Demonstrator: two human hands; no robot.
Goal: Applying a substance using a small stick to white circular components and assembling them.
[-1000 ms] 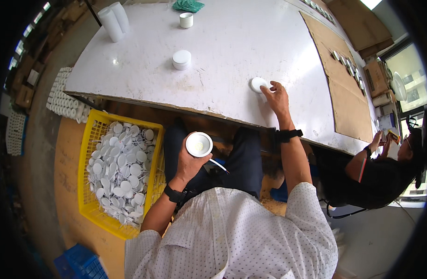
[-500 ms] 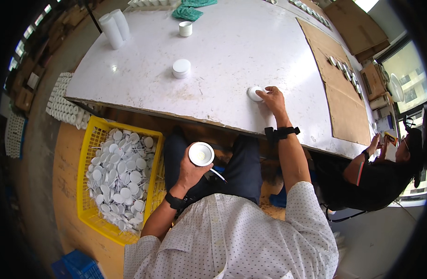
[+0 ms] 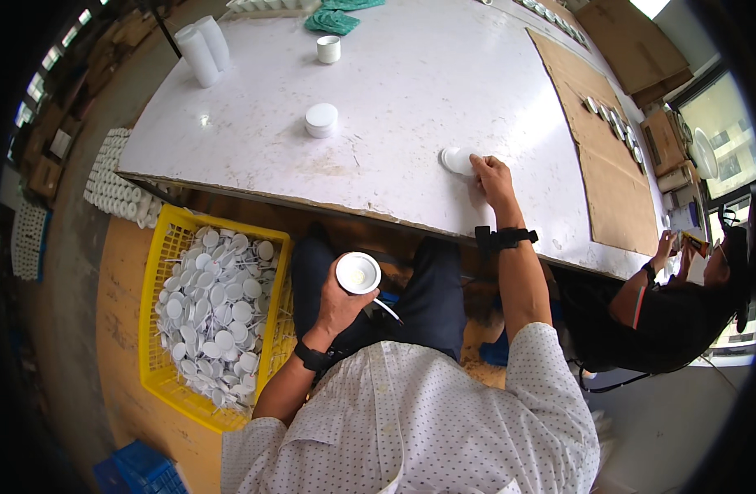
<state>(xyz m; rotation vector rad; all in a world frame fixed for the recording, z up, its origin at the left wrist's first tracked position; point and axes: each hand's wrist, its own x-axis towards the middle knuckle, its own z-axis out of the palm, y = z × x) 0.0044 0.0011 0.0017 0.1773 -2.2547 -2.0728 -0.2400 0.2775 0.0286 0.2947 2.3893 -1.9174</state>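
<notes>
The left hand (image 3: 337,307) clamps its fingers round a white lamp housing (image 3: 358,272), face uncovered, above the lap (image 3: 435,290); the right hand (image 3: 495,176) pinches a white disc (image 3: 465,162) between its fingers over the worktop (image 3: 411,90), housing and disc apparently not yet joined

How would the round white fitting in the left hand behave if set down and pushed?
On edge, the round white fitting would probably roll, given its circular outline. Its white cable may trail flexibly, as it curves beside the left hand.
</notes>
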